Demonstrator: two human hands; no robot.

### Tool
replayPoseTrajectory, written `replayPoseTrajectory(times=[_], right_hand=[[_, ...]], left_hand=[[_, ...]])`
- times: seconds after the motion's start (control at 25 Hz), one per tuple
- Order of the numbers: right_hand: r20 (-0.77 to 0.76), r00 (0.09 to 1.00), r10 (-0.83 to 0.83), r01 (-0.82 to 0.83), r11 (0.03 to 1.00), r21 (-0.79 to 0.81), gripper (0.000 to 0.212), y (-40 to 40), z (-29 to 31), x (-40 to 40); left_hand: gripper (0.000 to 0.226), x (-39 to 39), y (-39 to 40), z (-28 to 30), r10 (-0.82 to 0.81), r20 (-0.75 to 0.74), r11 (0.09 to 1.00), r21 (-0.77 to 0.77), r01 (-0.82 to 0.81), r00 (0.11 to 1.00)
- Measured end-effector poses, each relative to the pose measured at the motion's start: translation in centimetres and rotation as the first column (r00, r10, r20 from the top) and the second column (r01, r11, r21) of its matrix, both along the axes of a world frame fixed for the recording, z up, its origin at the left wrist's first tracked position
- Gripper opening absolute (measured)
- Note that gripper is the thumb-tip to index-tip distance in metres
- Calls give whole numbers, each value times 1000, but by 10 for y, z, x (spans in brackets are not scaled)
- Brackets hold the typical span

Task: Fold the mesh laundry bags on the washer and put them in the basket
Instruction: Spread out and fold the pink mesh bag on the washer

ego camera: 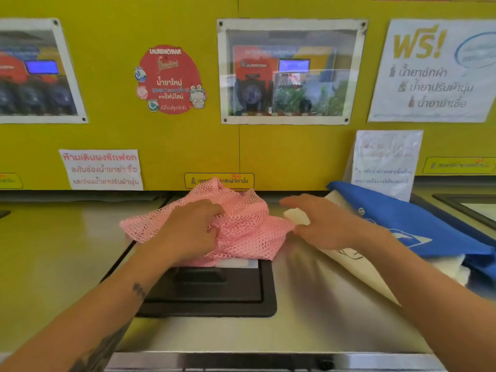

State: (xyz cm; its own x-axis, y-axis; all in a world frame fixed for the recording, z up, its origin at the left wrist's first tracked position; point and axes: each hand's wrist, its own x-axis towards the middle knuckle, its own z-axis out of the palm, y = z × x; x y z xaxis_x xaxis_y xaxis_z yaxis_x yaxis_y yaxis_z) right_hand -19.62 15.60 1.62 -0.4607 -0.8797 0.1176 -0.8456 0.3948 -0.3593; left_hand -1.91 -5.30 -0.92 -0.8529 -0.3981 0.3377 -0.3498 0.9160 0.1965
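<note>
A pink mesh laundry bag (241,226) lies crumpled on the steel washer top (67,251), partly over the black detergent lid (214,291). My left hand (190,226) grips a bunch of the pink mesh, fingers curled into it. My right hand (319,221) hovers just right of the pink bag with fingers spread and blurred by motion, above a white bag (349,267) lying flat. No basket is in view.
A blue fabric bag (418,218) lies at the right, over the white one. A yellow wall (268,146) with posters and notices rises behind the washer. Another lid (472,208) shows at far right. The washer's front edge (241,361) runs along the bottom.
</note>
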Motion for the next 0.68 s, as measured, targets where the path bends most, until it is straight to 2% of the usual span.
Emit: replayPoseTrajectory(times=[0.12, 0.2, 0.28, 0.32, 0.4, 0.48, 0.56, 0.6, 0.64, 0.68], right_hand=[[71, 994, 86, -86, 996, -15, 80, -54, -12, 27], [42, 996, 76, -76, 997, -8, 68, -82, -19, 36], [-86, 994, 68, -69, 998, -9, 47, -98, -22, 43], [-128, 990, 65, -70, 997, -33, 43, -102, -22, 44], [-98, 992, 73, -79, 995, -65, 56, -107, -16, 49], [-105, 990, 90, -88, 996, 20, 64, -111, -9, 56], [-163, 973, 164, -135, 975, 175, 43, -112, -4, 69], [-141, 965, 223, -182, 949, 256, 31, -107, 0, 78], [-74, 962, 262, -223, 915, 336, 27, -99, 7, 86], [-13, 960, 279, -251, 881, 400, 32, -88, 17, 95]], left_hand=[[26, 18, -13, 11, -50, -181, 999, -18, 47, 982], [24, 33, -28, 19, -69, -244, 998, -15, 68, 967], [20, 48, -44, 22, -76, -261, 997, 4, 79, 962], [17, 56, -50, 22, -82, -272, 996, 21, 91, 959], [15, 71, -58, 22, -80, -287, 985, 125, 121, 955], [15, 86, -56, 25, -148, -234, 921, 322, 220, 961], [6, 97, -53, 28, -262, -257, 772, 523, 362, 930], [8, 100, -54, 28, -247, -311, 745, 544, 385, 918], [10, 101, -58, 27, -182, -351, 778, 520, 353, 919], [10, 101, -63, 26, -94, -354, 847, 463, 261, 931]])
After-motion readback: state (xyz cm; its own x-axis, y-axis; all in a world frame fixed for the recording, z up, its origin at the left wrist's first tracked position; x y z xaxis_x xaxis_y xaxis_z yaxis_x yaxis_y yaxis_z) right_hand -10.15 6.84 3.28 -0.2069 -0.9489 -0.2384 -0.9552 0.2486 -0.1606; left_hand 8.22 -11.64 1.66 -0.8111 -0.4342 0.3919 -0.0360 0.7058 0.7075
